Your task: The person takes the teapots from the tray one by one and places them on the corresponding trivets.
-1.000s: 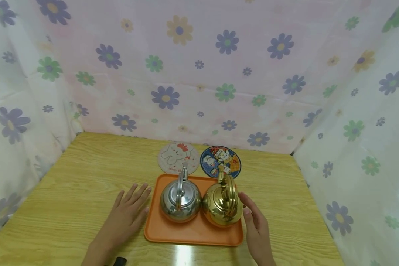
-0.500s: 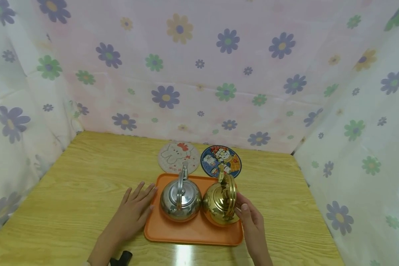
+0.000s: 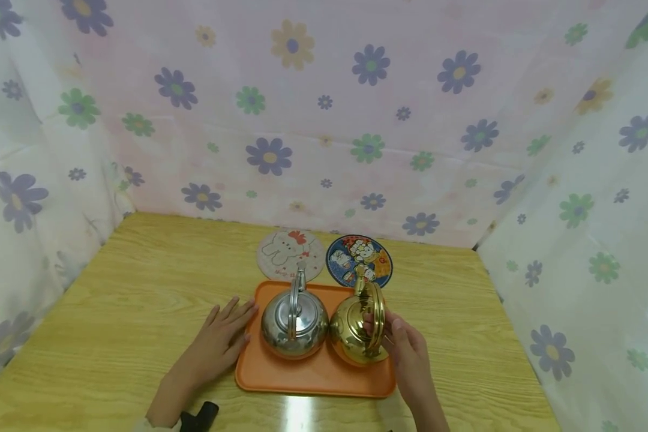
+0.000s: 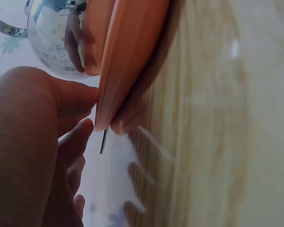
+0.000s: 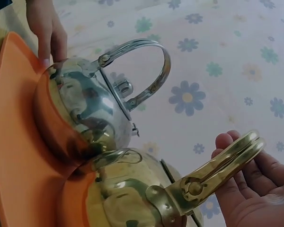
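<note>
A silver kettle [image 3: 309, 336] and a gold kettle [image 3: 348, 345] stand side by side on an orange tray [image 3: 313, 381], spouts toward the back. My right hand [image 3: 411, 357] is at the gold kettle's raised handle [image 5: 222, 172], with its fingers passing through the loop. In the right wrist view its palm faces up and the thumb stands apart from the handle. My left hand [image 3: 214, 346] rests at the tray's left edge, its fingers extended. The left wrist view has the thumb touching the tray's rim [image 4: 116, 71], left of the silver kettle.
Two round mats lie behind the tray: a pale one with a rabbit [image 3: 281, 252] and a dark blue one with cartoon figures [image 3: 378, 255]. Flower-print curtains [image 3: 324, 120] surround the wooden table [image 3: 156, 270]. A black object [image 3: 202, 415] is beside the left wrist.
My right hand has moved left from beside the gold kettle, and its fingers have gone through the handle. My left hand has shifted right onto the tray's edge. The kettles have stayed put.
</note>
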Demonstrator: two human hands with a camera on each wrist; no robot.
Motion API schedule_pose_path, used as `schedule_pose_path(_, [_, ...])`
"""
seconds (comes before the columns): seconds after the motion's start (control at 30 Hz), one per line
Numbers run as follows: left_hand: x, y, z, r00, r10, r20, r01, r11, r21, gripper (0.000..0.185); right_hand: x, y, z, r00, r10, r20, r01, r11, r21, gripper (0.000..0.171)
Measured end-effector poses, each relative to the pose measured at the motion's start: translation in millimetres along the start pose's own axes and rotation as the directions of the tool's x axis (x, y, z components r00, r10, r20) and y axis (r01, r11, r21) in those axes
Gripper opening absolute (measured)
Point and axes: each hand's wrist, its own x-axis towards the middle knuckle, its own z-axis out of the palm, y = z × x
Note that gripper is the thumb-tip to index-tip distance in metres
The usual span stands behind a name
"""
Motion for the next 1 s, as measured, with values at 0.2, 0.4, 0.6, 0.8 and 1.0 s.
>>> schedule_pose_path(0.2, [-0.8, -4.0, 3.1, 0.998, -0.029, 0.049, 0.031, 0.999, -0.035, 0.052, 9.5, -3.2, -5.4, 0.995, 0.084, 0.06, -0.085, 0.996, 0.016, 0.056])
schedule_pose_path(0.4, [1.2, -4.1, 4.3, 0.999, -0.017, 0.051, 0.02, 0.998, -0.057, 0.051, 15.3, -4.6, -6.9, 0.987, 0.152, 0.049, -0.155, 0.986, 0.064, 0.043])
schedule_pose_path(0.6, [1.9, -3.2, 4.8, 0.999, -0.008, 0.047, 0.011, 0.997, -0.077, 0.05, 20.2, -7.8, -3.9, 0.971, 0.238, -0.03, -0.237, 0.971, 0.039, 0.041])
schedule_pose_path(0.8, [1.9, -5.3, 7.1, 1.0, -0.005, 0.031, 0.009, 0.994, -0.111, 0.051, 24.0, -8.9, -6.6, 0.976, 0.213, -0.037, -0.214, 0.977, -0.006, 0.028])
schedule_pose_path(1.0, [0.5, -10.8, 10.6, 1.0, -0.014, 0.026, 0.018, 0.988, -0.151, 0.051, 26.1, -10.6, -7.9, 0.982, 0.189, -0.019, -0.19, 0.982, -0.012, 0.024])
